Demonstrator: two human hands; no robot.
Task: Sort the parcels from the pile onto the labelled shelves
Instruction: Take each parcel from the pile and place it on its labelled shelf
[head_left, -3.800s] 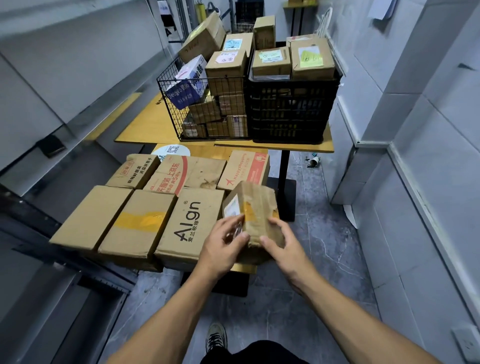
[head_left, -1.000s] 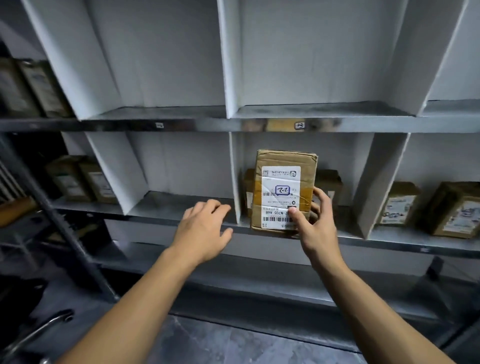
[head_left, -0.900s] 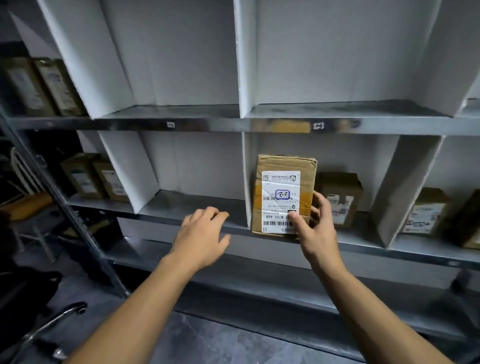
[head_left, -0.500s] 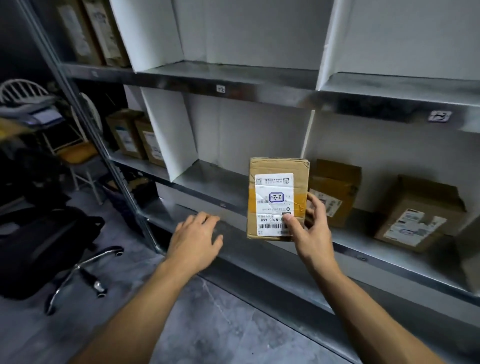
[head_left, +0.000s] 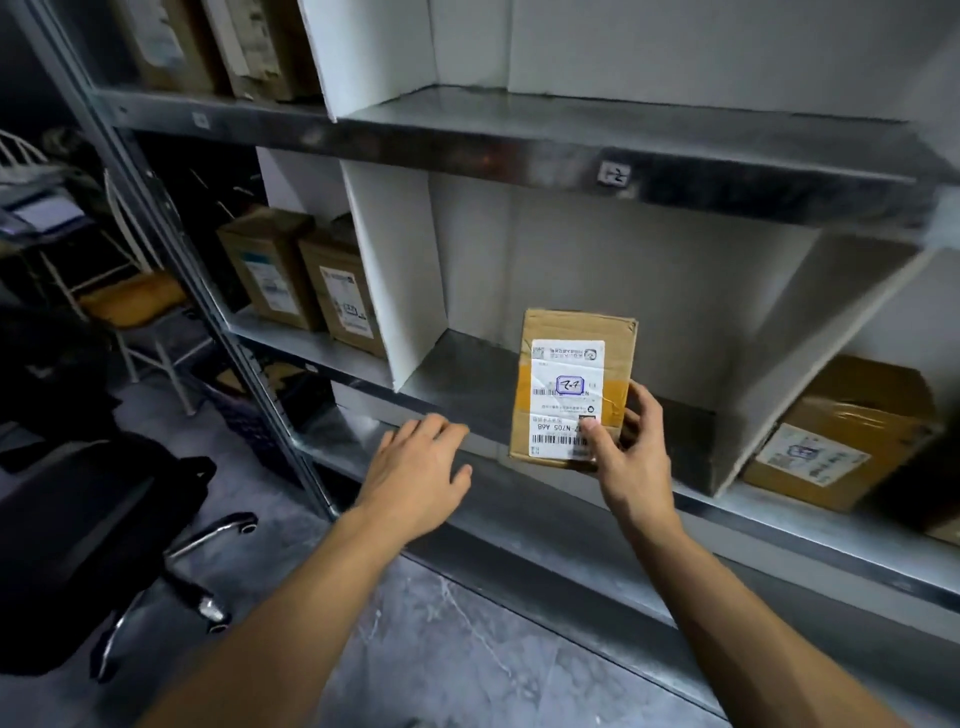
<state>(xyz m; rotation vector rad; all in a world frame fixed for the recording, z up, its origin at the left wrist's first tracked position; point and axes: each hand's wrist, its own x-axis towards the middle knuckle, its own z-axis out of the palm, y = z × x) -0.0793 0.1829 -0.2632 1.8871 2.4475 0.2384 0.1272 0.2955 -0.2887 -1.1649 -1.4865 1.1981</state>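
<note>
A small brown cardboard parcel (head_left: 571, 387) with a white shipping label stands upright in front of a shelf compartment that holds nothing else. My right hand (head_left: 628, 452) grips its lower right corner, thumb on the label and fingers behind. The parcel's bottom edge is about level with the front lip of the metal shelf (head_left: 467, 379). My left hand (head_left: 421, 467) hovers open, palm down, to the left of the parcel and holds nothing. A small tag (head_left: 614, 174) sits on the shelf edge above this compartment.
White dividers (head_left: 395, 280) split the shelves. Two parcels (head_left: 306, 280) stand in the compartment to the left and a bigger box (head_left: 841, 434) lies in the one to the right. More parcels (head_left: 218, 47) fill the top left shelf. A black office chair (head_left: 98, 551) stands at lower left.
The view and my right hand have moved left along the shelf; the parcel has passed from the compartment with other boxes to the bare one beside it. Earlier I picked it from the pile.
</note>
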